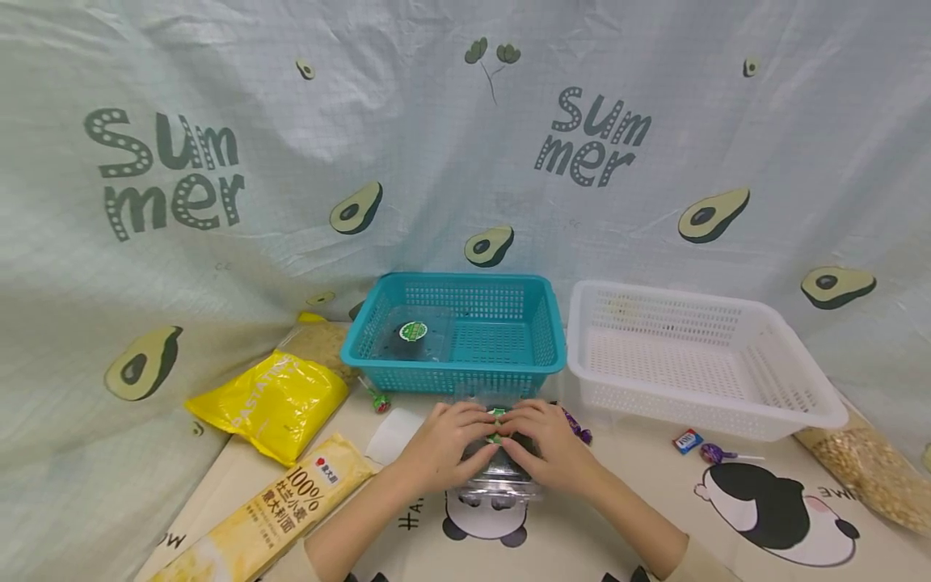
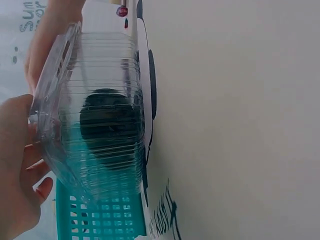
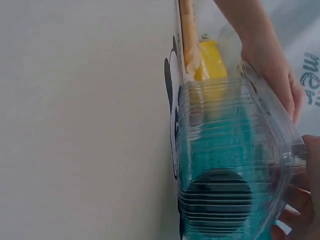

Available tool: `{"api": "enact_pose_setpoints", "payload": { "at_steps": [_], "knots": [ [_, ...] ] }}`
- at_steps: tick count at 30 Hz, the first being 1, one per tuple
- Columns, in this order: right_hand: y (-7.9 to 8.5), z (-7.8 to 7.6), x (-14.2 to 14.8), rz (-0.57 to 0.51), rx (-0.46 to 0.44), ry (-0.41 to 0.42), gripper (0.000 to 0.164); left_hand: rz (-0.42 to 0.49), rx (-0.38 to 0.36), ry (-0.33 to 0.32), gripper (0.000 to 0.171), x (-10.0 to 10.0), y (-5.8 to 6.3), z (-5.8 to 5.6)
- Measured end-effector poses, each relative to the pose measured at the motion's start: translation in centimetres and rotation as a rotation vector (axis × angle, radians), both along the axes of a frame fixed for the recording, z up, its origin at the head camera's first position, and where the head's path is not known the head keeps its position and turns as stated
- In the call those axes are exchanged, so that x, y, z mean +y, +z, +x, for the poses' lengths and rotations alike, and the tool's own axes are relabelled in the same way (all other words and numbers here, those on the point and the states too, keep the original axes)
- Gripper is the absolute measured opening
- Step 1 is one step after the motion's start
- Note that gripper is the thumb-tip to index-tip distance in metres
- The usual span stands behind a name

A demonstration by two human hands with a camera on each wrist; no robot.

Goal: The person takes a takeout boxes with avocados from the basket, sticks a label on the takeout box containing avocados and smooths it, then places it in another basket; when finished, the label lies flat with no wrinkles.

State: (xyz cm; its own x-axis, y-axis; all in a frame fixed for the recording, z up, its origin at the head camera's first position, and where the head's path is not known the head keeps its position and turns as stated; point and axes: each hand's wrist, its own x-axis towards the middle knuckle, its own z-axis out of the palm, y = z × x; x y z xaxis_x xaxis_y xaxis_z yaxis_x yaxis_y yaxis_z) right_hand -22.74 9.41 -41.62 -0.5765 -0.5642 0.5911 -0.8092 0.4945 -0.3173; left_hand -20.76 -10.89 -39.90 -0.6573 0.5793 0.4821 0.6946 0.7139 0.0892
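A clear plastic clamshell box [image 1: 502,478] with a green label on top stands on the table, directly below my head view. Inside it a round dark thing [image 2: 110,122] shows through the ribbed wall; its kind is unclear. My left hand [image 1: 452,446] rests on the box's top from the left, the thumb toward the near side. From the other side my right hand [image 1: 547,444] presses on the same top. The fingertips of both hands meet near the label. In the right wrist view the thumb [image 3: 311,145] lies at the box's rim.
Behind the box stands a teal basket [image 1: 454,368] holding another clear box [image 1: 436,343]. A white basket [image 1: 705,408] stands to the right. Pasta packs [image 1: 272,404] [image 1: 269,517] lie left. Lollipops [image 1: 713,454], a small blue-red packet [image 1: 687,440] and a grain bag [image 1: 873,469] lie right.
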Motion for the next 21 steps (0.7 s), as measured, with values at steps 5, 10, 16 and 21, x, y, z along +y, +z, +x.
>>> {"api": "enact_pose_setpoints", "payload": {
  "at_steps": [5,10,16,21],
  "knots": [
    [0.0,0.6,0.9,0.103,0.003,-0.021,0.017,-0.056,-0.013,-0.008,0.032,-0.5,0.1,0.8],
    [0.1,0.9,1.6,0.147,0.052,-0.035,0.022,-0.034,-0.081,0.018,0.037,-1.0,0.2,1.4],
    [0.1,2.4,2.5,0.140,-0.071,-0.043,0.056,0.069,-0.461,0.085,0.070,-1.5,0.1,2.8],
    [0.0,3.4,2.8,0.163,-0.092,-0.076,0.066,0.095,-0.512,0.064,0.083,-1.5,-0.1,3.7]
  ]
}}
